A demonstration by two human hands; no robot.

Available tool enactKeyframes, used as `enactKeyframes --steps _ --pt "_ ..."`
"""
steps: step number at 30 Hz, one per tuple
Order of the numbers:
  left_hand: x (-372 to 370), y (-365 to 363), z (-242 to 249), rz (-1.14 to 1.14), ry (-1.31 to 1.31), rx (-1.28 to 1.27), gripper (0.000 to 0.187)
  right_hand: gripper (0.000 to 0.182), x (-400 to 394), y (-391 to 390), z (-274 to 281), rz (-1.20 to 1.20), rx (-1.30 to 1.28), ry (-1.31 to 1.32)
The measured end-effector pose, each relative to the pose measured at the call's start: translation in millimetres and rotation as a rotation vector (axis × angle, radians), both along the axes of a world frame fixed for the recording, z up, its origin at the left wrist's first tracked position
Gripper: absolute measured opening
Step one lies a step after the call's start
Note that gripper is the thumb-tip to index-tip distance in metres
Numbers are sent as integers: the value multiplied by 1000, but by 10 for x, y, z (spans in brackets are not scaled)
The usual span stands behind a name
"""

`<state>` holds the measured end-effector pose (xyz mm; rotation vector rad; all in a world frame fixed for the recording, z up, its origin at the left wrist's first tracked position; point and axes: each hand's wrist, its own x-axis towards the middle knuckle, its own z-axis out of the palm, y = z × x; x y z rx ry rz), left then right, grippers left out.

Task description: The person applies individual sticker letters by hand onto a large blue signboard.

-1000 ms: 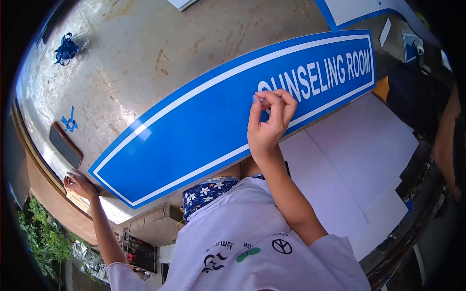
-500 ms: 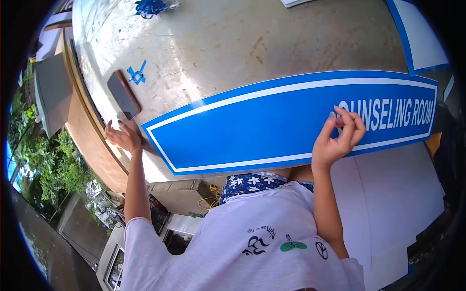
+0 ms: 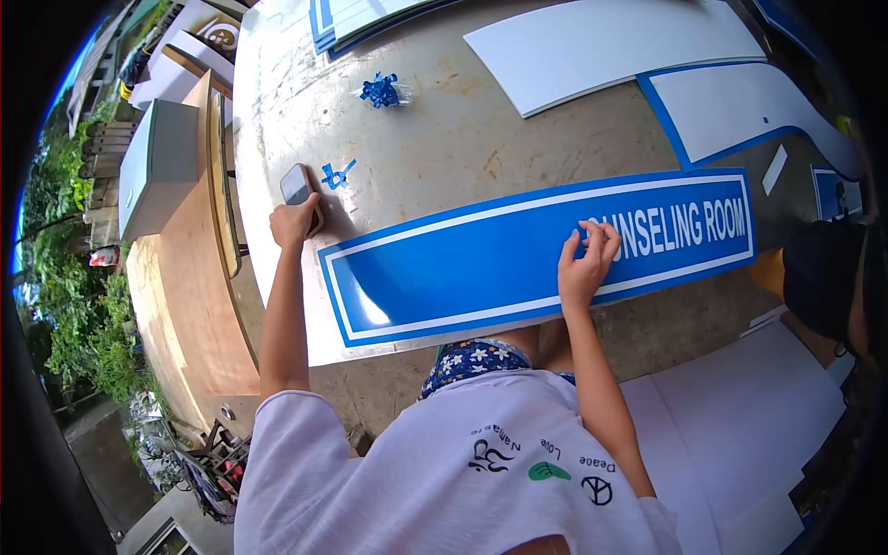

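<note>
A long blue sign (image 3: 462, 264) with a white border and white letters lies along the table's near edge. Over its lettering is my right hand (image 3: 588, 262), fingers curled together; what they pinch, if anything, is too small to make out. My left hand (image 3: 295, 220) is closed round the lower end of a phone (image 3: 296, 186) at the table's left side. Small blue scraps (image 3: 338, 175) lie just right of the phone.
A crumpled blue bundle (image 3: 381, 91) sits farther back on the metal table (image 3: 444, 139). White panels (image 3: 610, 46) and a blue-edged white piece (image 3: 740, 106) lie at the back right. White sheets (image 3: 712, 416) are below right. A grey box (image 3: 162, 166) stands left.
My left hand has reached up and taken hold of the phone, which is now tilted. My right hand stays curled over the lettering. The view has shifted, showing more of the table's back.
</note>
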<state>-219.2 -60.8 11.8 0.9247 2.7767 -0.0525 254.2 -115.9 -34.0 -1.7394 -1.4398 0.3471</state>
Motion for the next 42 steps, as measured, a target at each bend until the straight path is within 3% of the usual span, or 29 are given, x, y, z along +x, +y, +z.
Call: enactKeyframes --steps 2,4,8,13,21,30,33,37,39,42 --pt "49 45 84 30 -6 72 80 19 6 -3 2 -3 3 33" --pt "472 110 329 -101 141 153 80 19 14 -3 -16 -2 20 55" --pt "1280 396 423 -241 -70 198 77 19 5 -1 0 -7 23 51" --pt "2278 857 193 -459 -5 245 72 20 10 -11 3 -11 -10 79" --pt "2868 952 -74 -461 161 226 70 19 14 -16 34 -9 -19 122" --pt "2797 865 -174 -386 262 169 82 20 31 -11 -6 -13 -15 108" --pt "2614 862 -205 -399 250 365 80 20 33 -13 7 -11 -17 114" --pt "1625 810 -179 -519 356 739 58 21 59 -25 -15 -6 6 90" --pt "844 746 -281 -458 492 744 54 23 71 -39 -31 -33 9 116" --pt "-101 432 -380 -259 495 776 58 32 116 -31 -43 -77 13 224"
